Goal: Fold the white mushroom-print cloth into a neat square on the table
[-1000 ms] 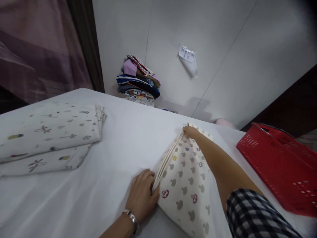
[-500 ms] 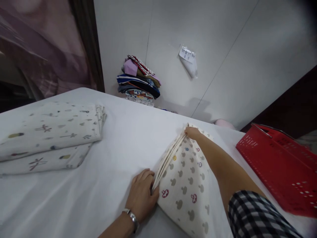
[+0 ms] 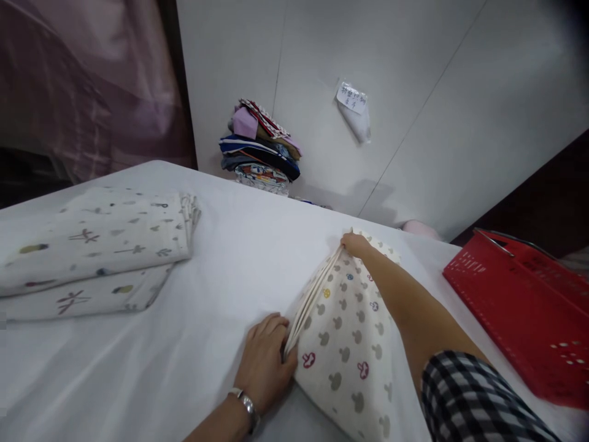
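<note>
A folded cream cloth (image 3: 350,350) printed with grey and coloured mushrooms lies on the white-covered table, its layered edges facing left. My left hand (image 3: 267,359), a silver bracelet at the wrist, is at the near end of those edges, with the cloth pinched between thumb and fingers. At the far corner my right hand (image 3: 354,244) grips the gathered layers from above. Its fingertips are partly hidden. The cloth sags into folds between the two hands.
Another folded white printed cloth (image 3: 124,239) lies on the table's left. A red perforated basket (image 3: 519,313) with a metal handle stands at the right. Beyond the table's far edge (image 3: 257,193) are a stack of folded clothes (image 3: 260,144) and a labelled plastic bag (image 3: 354,110).
The view has shifted slightly. Both hands keep their hold on the mushroom-print cloth, and the right hand has barely moved, slightly to the left along the far corner.
</note>
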Available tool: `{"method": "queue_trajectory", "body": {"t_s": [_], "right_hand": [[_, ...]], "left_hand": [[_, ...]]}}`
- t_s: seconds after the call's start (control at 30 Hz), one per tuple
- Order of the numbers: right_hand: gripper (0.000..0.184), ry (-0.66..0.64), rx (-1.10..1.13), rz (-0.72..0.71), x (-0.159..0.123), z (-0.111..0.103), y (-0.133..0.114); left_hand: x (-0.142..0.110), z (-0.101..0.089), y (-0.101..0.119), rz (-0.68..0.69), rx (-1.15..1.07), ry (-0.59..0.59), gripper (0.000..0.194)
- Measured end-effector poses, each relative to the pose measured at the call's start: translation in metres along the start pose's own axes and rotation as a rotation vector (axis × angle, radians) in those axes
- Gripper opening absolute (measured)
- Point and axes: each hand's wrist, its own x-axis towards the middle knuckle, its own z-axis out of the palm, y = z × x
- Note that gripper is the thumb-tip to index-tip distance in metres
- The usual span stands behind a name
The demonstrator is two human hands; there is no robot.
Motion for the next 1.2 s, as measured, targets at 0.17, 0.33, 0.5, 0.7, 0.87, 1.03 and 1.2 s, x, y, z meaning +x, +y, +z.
{"method": "queue_trajectory", "body": {"t_s": [0.17,0.33,0.5,0.7,0.87,1.03,1.2], "right_hand": [[0.024,0.044,0.031,-0.002,-0.007,0.002,0.006],[0.019,0.054,0.043,-0.004,-0.023,0.008,0.012],[0.021,0.041,0.035,0.008,-0.028,0.009,0.012],[0.022,0.037,0.023,-0.003,-0.017,-0.001,0.007],[0.025,0.017,0.019,-0.003,-0.004,-0.005,0.002],[0.023,-0.016,0.013,-0.025,0.002,-0.008,0.000],[0.024,-0.006,0.012,-0.022,0.000,-0.004,0.004]], "left_hand": [[0.001,0.000,0.001,-0.004,-0.003,-0.001,0.004],[0.001,-0.001,0.001,-0.001,-0.019,-0.010,0.004],[0.001,-0.001,0.001,0.000,-0.020,-0.004,0.005],[0.002,-0.001,0.001,0.000,-0.011,0.005,0.004],[0.000,0.001,0.000,-0.002,0.002,0.007,0.003],[0.001,0.000,0.000,0.012,0.003,0.007,0.004],[0.001,-0.001,0.001,0.012,0.001,0.010,0.004]]}}
